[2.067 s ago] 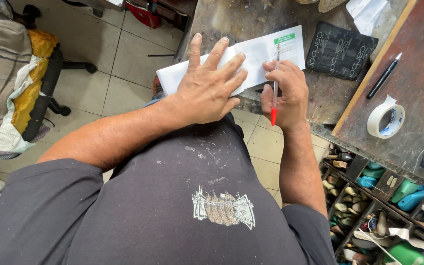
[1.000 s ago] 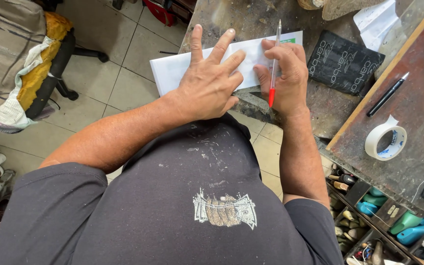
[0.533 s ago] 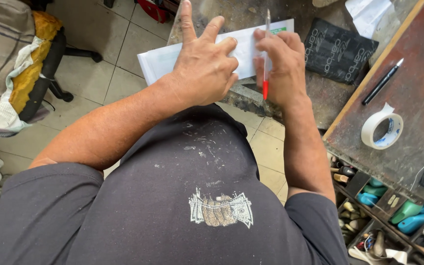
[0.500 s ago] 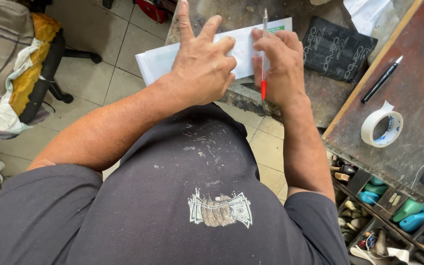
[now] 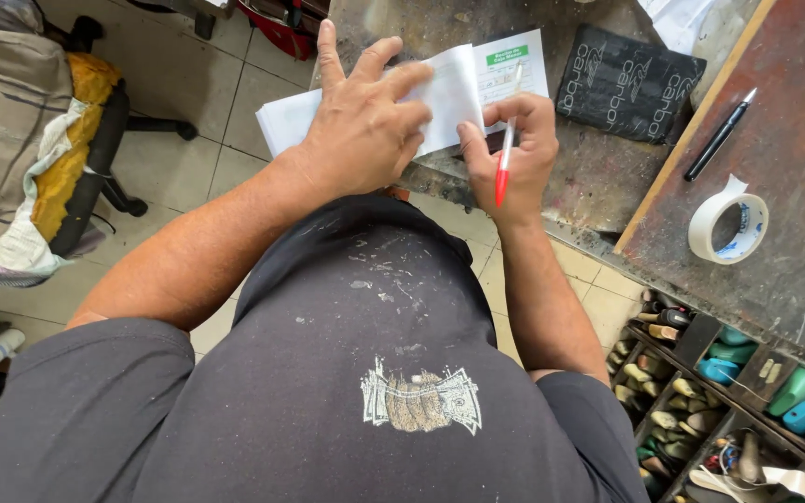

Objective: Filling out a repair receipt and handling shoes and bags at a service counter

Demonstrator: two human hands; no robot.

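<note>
Red-capped and white-barrelled, a pen (image 5: 505, 154) is sitting pinched between the closed fingers (image 5: 477, 149) of the right hand (image 5: 514, 149), its tip pointing up at the paper and its red end hanging down toward the wrist. Fingers of the left hand (image 5: 365, 126) are lying spread and flat, pressing down on a white paper booklet (image 5: 454, 88) that is resting at the near edge of the desk (image 5: 598, 182), partly overhanging it. One page is curling up between the two hands, and a small green rectangular label is showing at the booklet's top right corner; its printing is too small to make out. Just right of the booklet, a flat black pouch (image 5: 631, 84) with white lettering is lying tilted on the dark, worn surface. Farther right, a black pen (image 5: 719, 135) is lying slantwise on a reddish-brown board (image 5: 794, 168), near a roll of white tape (image 5: 727, 228). Below the desk edge, open shelves (image 5: 729, 410) are holding small green, blue and tan objects. On the tiled floor at left, a chair (image 5: 76, 168) draped with yellow and white cloth is standing well apart.
</note>
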